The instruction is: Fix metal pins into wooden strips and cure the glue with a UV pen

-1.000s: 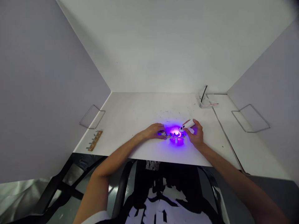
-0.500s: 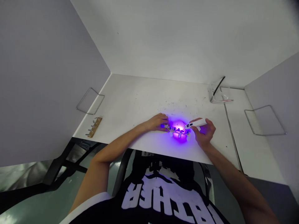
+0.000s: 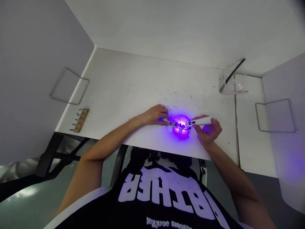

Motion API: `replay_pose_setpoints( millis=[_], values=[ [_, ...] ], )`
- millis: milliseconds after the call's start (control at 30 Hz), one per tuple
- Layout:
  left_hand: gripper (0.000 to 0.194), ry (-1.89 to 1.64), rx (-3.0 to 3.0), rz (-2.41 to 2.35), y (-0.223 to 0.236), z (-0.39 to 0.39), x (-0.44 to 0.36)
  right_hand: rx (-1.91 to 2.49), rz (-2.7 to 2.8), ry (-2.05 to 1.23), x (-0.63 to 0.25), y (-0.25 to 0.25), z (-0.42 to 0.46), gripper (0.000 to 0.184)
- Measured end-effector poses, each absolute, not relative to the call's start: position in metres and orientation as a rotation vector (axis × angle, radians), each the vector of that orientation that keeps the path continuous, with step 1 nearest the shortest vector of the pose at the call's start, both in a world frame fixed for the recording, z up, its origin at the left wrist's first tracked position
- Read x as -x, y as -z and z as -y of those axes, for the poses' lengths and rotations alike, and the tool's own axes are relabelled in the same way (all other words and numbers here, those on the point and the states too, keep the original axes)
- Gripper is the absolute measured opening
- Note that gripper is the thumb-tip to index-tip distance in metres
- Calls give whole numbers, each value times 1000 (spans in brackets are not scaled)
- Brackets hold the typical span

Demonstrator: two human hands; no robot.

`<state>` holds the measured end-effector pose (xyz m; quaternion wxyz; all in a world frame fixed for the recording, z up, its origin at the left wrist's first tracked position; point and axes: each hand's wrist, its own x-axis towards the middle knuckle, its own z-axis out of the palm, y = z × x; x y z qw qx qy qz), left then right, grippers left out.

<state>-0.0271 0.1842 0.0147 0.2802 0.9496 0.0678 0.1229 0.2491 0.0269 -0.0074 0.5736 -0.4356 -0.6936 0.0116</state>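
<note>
My right hand is closed round a white pen-shaped lamp that throws a violet glow to the left. The light falls on a narrow strip with small metal parts lying on the white table. My left hand rests on the table with its fingertips pressed on the strip's left end.
A second wooden strip with metal pins lies near the table's left front edge. Wire frames hang on the left wall and the right wall. A clear stand with a dark rod is at the back right. Dark specks dot the table.
The view has tilted down and shifted, so the table sits higher and more of my shirt shows. The lamp now lies flatter, nearly level. Both hands stay at the lit strip.
</note>
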Motion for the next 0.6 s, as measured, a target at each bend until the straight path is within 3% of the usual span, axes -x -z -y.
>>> replay_pose_setpoints(
  millis=[600],
  values=[
    [29, -343, -2565, -176, -18, -179, 28, 947, 1522, -92, -239, -8, -38, 81]
  ],
)
